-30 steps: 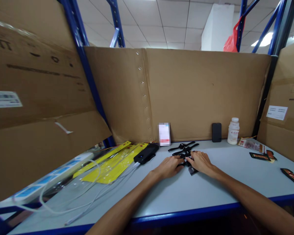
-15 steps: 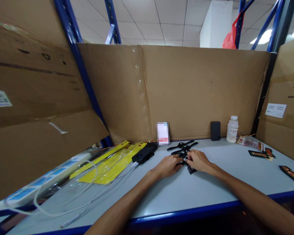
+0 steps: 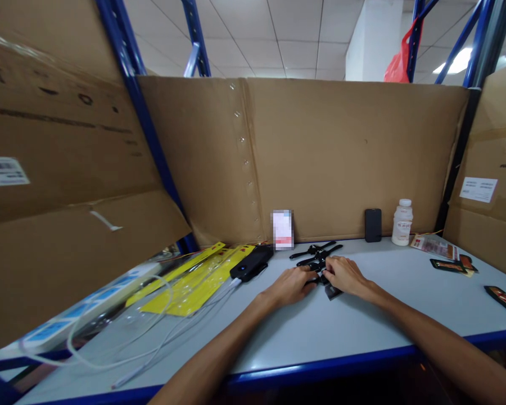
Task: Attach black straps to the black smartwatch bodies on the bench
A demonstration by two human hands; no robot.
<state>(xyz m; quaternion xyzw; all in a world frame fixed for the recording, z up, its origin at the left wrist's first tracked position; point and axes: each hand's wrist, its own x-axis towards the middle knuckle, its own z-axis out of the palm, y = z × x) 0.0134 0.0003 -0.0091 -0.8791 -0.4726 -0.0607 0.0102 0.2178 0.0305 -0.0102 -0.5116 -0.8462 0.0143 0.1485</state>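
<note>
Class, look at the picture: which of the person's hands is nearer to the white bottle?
The right. The right hand is in front and to the left of the bottle; the left hand lies farther left.

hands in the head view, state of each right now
Left hand: bent over the black items; whether it grips one cannot be told.
Right hand: bent at the same items; grip hidden, cannot tell.

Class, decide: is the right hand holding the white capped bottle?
No, the bottle stands before the cardboard panel, apart from the right hand.
</note>
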